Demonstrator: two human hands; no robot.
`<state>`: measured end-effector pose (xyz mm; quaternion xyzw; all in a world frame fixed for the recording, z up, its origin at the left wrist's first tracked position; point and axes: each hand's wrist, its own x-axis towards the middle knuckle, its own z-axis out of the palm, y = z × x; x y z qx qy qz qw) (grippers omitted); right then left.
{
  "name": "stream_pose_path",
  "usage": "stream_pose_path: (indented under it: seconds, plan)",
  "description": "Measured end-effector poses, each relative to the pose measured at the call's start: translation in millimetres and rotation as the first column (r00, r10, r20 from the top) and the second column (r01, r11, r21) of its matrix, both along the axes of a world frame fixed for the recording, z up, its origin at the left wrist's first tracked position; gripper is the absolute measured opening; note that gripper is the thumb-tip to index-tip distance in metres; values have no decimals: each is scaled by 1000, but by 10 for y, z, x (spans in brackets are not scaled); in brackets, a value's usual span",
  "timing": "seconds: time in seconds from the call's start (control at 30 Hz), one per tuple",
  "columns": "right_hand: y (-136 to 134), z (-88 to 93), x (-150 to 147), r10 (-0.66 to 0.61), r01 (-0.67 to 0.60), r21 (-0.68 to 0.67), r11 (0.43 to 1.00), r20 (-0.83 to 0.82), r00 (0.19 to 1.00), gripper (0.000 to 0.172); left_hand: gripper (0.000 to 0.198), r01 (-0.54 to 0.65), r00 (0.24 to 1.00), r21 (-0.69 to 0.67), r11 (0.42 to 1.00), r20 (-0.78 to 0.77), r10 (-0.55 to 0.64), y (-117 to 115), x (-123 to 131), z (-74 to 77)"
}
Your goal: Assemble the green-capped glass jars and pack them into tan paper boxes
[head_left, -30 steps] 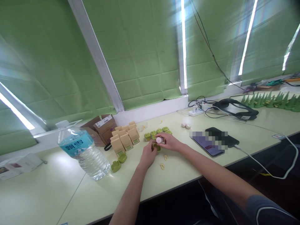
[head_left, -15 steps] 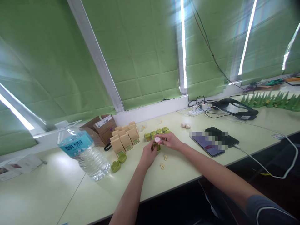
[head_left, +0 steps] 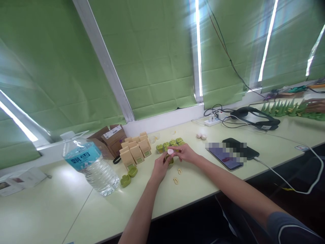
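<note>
My right hand (head_left: 187, 153) pinches a small round pinkish-white piece (head_left: 170, 151) between thumb and fingers. Just below that piece is a small olive-green box (head_left: 170, 161), which my left hand (head_left: 160, 167) grips from the side; the fingers hide part of it. Behind my hands stands a cluster of small green lidded boxes (head_left: 159, 148). Two pale yellow loops (head_left: 176, 181) lie on the table in front. To the left, an opened green box (head_left: 125, 181) sits beside several tan packets (head_left: 137, 153).
A big water bottle (head_left: 91, 166) and a cardboard box (head_left: 113, 137) stand left. On the right lie two phones (head_left: 225, 156), two whitish round pieces (head_left: 203, 137), a black headset (head_left: 256, 117) and cables. Another person's hand (head_left: 316, 105) touches a green spiky strip (head_left: 284, 109).
Another person's hand has come into view at the right edge, over the green spiky strip. My own hands have hardly moved and keep hold of the round piece and the box.
</note>
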<state>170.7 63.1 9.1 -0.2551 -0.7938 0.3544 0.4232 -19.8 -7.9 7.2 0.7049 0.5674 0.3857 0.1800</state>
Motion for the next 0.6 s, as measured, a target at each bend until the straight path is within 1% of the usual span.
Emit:
stream_pose_path:
  seconds: [0.1, 0.2, 0.27, 0.37, 0.47, 0.53, 0.6]
  plan:
    - [9, 11, -1, -75, 70, 86, 994, 57, 996, 45, 40, 9, 1000, 6, 1000, 23, -9, 8, 6, -5]
    - [14, 32, 15, -144, 140, 111, 984, 25, 989, 42, 38, -8, 998, 30, 1000, 60, 6, 19, 5, -8]
    - [12, 45, 27, -149, 149, 85, 985, -16, 989, 39, 37, -36, 997, 25, 999, 68, 34, 21, 4, -7]
    - [-2, 56, 35, -117, 118, 41, 992, -26, 993, 36, 41, -57, 995, 12, 998, 85, 56, 17, 11, -5]
    - [-13, 61, 33, -84, 84, 52, 995, 10, 996, 36, 50, -8, 992, 35, 999, 128, 4, 16, 24, -13]
    - [-11, 63, 34, -100, 98, 81, 992, 22, 995, 36, 56, 21, 990, 50, 999, 136, -28, 21, 29, -25]
    - [-2, 63, 34, -127, 124, 107, 986, 24, 992, 36, 57, 28, 992, 68, 997, 118, -36, 28, 29, -35]
